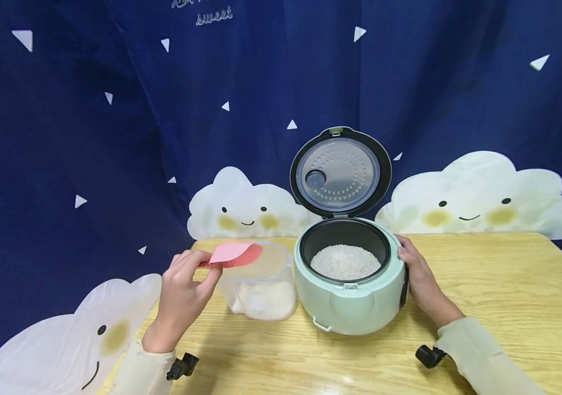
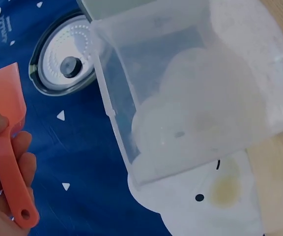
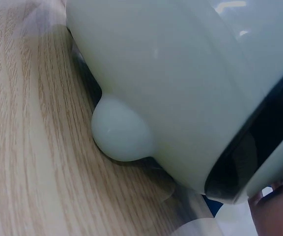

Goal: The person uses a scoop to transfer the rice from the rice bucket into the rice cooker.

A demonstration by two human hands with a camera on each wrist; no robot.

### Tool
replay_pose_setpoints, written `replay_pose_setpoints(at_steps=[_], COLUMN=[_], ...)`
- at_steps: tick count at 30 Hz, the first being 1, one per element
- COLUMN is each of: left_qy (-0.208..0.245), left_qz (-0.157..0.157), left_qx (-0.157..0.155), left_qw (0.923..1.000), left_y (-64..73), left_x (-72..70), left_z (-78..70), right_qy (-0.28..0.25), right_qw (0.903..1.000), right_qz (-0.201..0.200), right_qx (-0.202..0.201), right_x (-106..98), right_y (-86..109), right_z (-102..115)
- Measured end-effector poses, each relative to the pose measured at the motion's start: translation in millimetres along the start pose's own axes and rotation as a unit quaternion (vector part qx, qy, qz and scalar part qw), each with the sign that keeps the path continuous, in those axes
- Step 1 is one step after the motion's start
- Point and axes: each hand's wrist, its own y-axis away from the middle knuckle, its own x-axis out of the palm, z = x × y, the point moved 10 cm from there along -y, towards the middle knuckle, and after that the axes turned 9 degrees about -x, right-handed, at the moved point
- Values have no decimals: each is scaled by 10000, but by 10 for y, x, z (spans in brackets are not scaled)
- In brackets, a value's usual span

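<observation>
In the head view my left hand grips a pink scoop over the near-left rim of a clear plastic container holding white rice. The left wrist view shows my fingers curled round the scoop's handle, which has a hole at its end. To the right stands a mint-green rice cooker, lid raised, with rice in its dark inner pot. My right hand holds the cooker's right side near the rim; its other fingers are mostly hidden.
Everything stands on a light wooden table. Behind it hangs a dark blue curtain with white triangles. White cloud cut-outs with faces line the table's back and left edges. The container and cooker stand close together.
</observation>
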Motion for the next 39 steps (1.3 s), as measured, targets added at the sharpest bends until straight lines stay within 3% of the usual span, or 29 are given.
replay_pose_setpoints(at_steps=[8,14,21,27,29,39], left_qy=[-268,-369,-193,-162,-268,-594], left_qz=[-267,-586,-941,-1397,-1330,-816], left_qx=[-594,-1187,-1947,-2745,-2904,-3226], left_qw=[9975,9905,9762,9513,9472,9411], left_y=[161,280,403,562,609,817], left_x=[-140,-303,-429,-507,-480,-277], left_z=[320,573,875,1170,1247,1538], right_qy=[76,3,-11,-173,-149,-27], right_qw=[9999,10000,10000,9998,9999,10000], right_qz=[-20,0,7,-70,-74,-24], right_qx=[81,82,5,-36,-36,50], right_x=[5,8,-2,3,2,10], right_y=[14,4,7,-4,-6,16], right_z=[-2,-2,7,13,12,-5])
